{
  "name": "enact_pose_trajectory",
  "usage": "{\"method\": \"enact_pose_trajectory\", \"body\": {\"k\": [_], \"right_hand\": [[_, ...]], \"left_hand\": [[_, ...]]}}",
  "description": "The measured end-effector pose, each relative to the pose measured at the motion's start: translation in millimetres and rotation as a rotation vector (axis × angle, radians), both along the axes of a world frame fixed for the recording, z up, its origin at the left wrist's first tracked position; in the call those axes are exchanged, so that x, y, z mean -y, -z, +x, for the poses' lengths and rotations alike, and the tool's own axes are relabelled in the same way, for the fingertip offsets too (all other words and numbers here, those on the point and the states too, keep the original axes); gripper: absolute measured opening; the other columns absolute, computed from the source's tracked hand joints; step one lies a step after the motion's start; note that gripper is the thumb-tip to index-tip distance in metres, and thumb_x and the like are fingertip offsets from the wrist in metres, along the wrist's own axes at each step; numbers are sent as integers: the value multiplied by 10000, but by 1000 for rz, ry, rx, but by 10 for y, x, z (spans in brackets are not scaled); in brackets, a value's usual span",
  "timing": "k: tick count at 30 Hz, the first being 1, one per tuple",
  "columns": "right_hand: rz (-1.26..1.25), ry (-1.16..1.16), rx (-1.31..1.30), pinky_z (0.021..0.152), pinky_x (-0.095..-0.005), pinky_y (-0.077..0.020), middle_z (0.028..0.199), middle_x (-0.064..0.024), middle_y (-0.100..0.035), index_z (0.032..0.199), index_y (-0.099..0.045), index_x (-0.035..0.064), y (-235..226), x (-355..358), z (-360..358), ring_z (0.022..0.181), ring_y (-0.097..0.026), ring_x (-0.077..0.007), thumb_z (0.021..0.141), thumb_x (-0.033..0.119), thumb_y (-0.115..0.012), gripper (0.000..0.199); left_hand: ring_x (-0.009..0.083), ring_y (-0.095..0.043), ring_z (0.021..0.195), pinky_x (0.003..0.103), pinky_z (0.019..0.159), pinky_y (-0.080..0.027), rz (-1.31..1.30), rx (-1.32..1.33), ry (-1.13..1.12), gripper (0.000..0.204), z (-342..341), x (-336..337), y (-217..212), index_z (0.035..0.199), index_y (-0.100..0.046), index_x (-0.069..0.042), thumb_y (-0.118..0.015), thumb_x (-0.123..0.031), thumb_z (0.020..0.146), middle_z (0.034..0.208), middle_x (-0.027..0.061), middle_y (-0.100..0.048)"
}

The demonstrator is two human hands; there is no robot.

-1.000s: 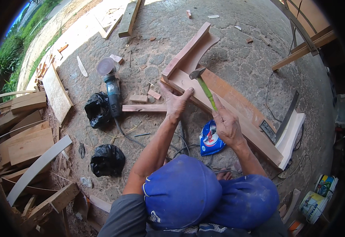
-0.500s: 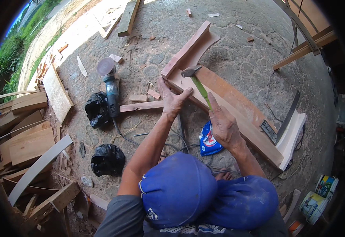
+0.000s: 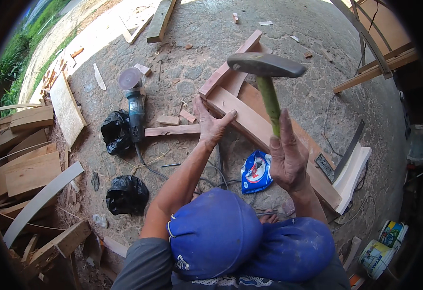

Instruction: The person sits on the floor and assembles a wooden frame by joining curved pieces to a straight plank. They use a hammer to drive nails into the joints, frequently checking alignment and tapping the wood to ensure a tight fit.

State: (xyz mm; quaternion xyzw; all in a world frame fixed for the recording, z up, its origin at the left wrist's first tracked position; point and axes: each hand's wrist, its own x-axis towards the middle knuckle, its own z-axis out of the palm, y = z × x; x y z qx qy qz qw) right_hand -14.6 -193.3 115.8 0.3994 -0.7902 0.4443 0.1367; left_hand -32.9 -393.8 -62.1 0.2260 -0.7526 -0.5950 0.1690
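My right hand (image 3: 290, 157) is closed round the green handle of a hammer (image 3: 268, 89), its dark metal head raised above the work. Below it lies a wooden frame: a long board (image 3: 250, 117) with a short curved wooden piece (image 3: 230, 63) across its far end and another pale curved piece (image 3: 357, 174) at its near right end. My left hand (image 3: 211, 124) grips the long board near the far corner, thumb on its face, some fingers hidden behind the edge. A metal square (image 3: 344, 157) rests at the right end. A blue and white plastic packet (image 3: 257, 172) sits between my forearms.
An angle grinder (image 3: 135, 104) stands left of my left hand beside black plastic bags (image 3: 126, 194). Its cord runs toward my legs. Wood offcuts (image 3: 32, 174) pile up at the left. Paint buckets (image 3: 377, 258) stand at the lower right, and a wooden stick (image 3: 172, 130) lies near my left wrist.
My right hand has lifted the hammer up off the corner of the frame. My left hand keeps its hold on the board, and the frame stays where it was.
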Motion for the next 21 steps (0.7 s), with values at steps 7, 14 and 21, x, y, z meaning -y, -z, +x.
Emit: {"method": "enact_pose_trajectory", "body": {"k": [7, 14, 21], "right_hand": [[680, 41, 332, 680, -429, -534, 1136, -311, -657, 1577, -312, 91, 537, 12, 9, 868, -683, -454, 1016, 74, -516, 597], [-344, -88, -66, 530, -356, -468, 795, -125, -631, 1507, -402, 13, 26, -68, 39, 600, -585, -236, 1084, 227, -415, 474], [496, 47, 290, 726, -529, -525, 1124, -289, -657, 1575, -272, 24, 495, 48, -64, 829, -610, -526, 967, 30, -502, 650]], "left_hand": [[426, -102, 1506, 465, 1245, -105, 60, -62, 31, 1361, -28, 29, 121, 1551, -76, 68, -910, -460, 614, 1583, 309, -136], [422, -110, 1504, 463, 1245, -115, -14, -7, -12, 1366, 85, 122, 24, 1553, -67, 55, -915, -452, 611, 1586, 300, -118], [428, -99, 1503, 483, 1242, -104, -8, -26, 24, 1376, -35, 40, 97, 1549, -74, 57, -919, -458, 593, 1580, 303, -130]]}}
